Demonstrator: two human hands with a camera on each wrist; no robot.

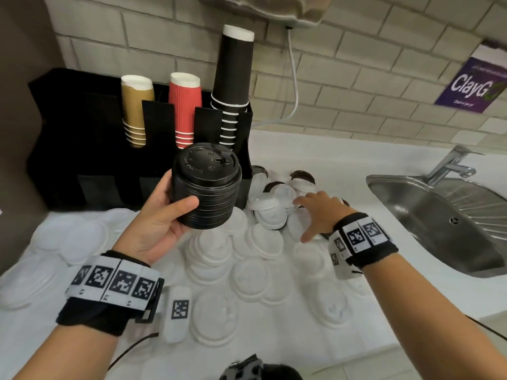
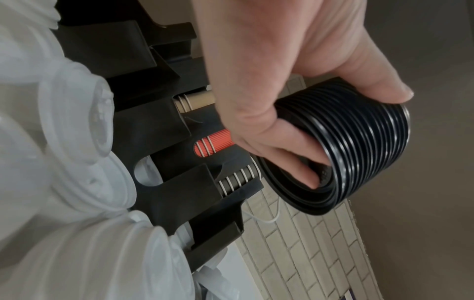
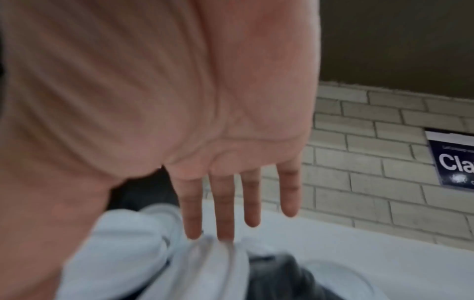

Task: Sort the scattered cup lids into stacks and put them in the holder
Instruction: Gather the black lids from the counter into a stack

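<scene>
Fingers of the left hand (image 1: 162,215) curl around a stack of black lids (image 1: 207,187), thumb across its side, lifting it clear of the counter (image 1: 343,165) just in front of the black holder (image 1: 82,138). Gold, red and black cups (image 1: 233,86) stand in the holder's slots. Right of the holder, the right hand (image 1: 319,212) reaches palm down, fingers straight and slightly spread, fingertips (image 3: 225,229) near or on a pile of white lids (image 1: 270,212) mixed with a few black ones. More white lids lie scattered before the holder. A sink (image 1: 444,215) sits well to its right.
</scene>
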